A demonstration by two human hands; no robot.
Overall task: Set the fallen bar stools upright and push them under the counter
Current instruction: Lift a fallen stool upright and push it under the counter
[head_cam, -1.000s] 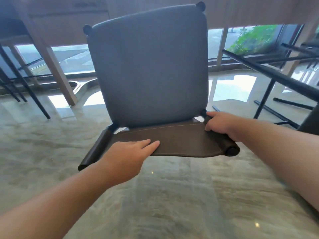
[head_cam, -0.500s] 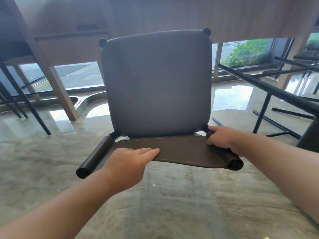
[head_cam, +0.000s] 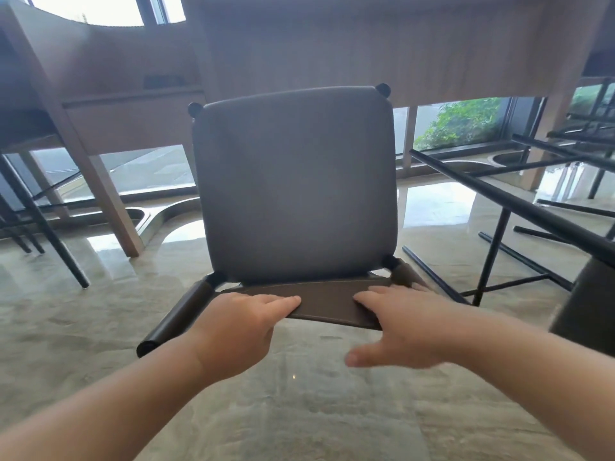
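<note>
An upright bar stool with a grey seat cushion (head_cam: pixel 296 184) and a low dark brown backrest (head_cam: pixel 327 302) stands right in front of me, its seat facing the wooden counter (head_cam: pixel 366 44). My left hand (head_cam: pixel 239 331) lies on the left part of the backrest with straight fingers on top. Straight fingers of my right hand (head_cam: pixel 399 331) rest on the backrest's right part, the thumb spread out below. A second bar stool (head_cam: pixel 506 207) lies on its side at the right, black legs pointing left.
Wooden counter legs (head_cam: pixel 103 181) stand left of the stool. Black stool legs (head_cam: pixel 40 221) show at the far left. More black frames (head_cam: pixel 585 134) crowd the far right by the window. A dark cushion (head_cam: pixel 585 304) sits at the right edge. The floor is glossy marble.
The stool has moved forward toward the counter. My right hand left the right backrest post and now lies flat on the backrest's top edge. My left hand stays in place.
</note>
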